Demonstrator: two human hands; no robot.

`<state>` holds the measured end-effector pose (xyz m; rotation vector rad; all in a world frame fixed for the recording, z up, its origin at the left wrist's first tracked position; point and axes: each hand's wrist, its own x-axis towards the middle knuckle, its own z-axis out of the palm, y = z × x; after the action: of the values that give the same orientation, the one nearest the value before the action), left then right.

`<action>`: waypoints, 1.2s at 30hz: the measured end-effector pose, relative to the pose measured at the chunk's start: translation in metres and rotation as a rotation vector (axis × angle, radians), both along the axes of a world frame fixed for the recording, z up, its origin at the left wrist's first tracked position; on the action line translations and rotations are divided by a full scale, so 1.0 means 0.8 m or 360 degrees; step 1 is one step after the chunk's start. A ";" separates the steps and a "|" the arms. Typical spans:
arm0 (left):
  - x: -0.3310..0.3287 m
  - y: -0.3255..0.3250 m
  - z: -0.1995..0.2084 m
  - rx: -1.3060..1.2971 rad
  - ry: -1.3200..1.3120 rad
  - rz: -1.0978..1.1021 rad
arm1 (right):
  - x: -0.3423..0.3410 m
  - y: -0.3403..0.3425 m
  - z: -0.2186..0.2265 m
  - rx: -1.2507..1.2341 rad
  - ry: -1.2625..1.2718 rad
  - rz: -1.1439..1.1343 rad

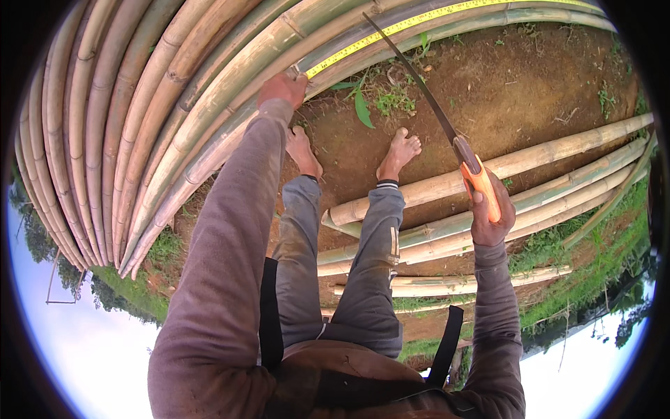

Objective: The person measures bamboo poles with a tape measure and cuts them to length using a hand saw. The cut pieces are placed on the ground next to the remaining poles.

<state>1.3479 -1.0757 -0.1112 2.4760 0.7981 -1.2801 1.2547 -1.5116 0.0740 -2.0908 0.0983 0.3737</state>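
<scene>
My left hand (283,92) is closed at the near end of a yellow measuring tape (377,36), its fingertips pressed down on a bamboo pole. The tape runs out from there along the poles toward the far right, lying flat on them. Raised on the right, my right hand (493,213) grips the orange handle (481,190) of a pruning saw. The long, narrow saw blade (422,87) points up and to the left, its tip over the bamboo near the tape. Part of my left fingers' hold is hidden by the hand itself.
Many long bamboo poles (178,119) lie side by side on the left and far side. More bamboo poles (530,160) lie on the ground at the right, behind my bare feet (399,150). Small weeds (394,101) grow on the brown soil (530,77); grass (600,258) borders it.
</scene>
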 end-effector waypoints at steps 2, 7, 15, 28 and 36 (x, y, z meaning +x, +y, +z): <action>0.002 0.000 0.002 -0.0026 0.0057 0.0013 | -0.001 -0.001 0.000 -0.0022 -0.0023 0.0020; -0.003 0.002 -0.006 -0.0029 -0.0006 -0.0003 | -0.007 -0.006 -0.009 0.0002 -0.0072 -0.0002; -0.005 0.000 -0.005 0.0008 -0.0033 -0.0007 | -0.013 -0.005 -0.016 0.0029 -0.0071 -0.0037; -0.007 -0.002 0.008 -0.0088 -0.0146 0.0004 | 0.008 0.037 0.009 0.0029 0.0037 -0.0271; 0.018 -0.120 0.120 -0.0903 -0.0249 0.0140 | -0.062 -0.009 0.139 -0.0132 -0.0164 -0.1510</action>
<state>1.3622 -1.1713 -0.0155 2.0272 0.4219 -1.0782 1.2051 -1.5191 0.1851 -1.8904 1.0049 -0.3181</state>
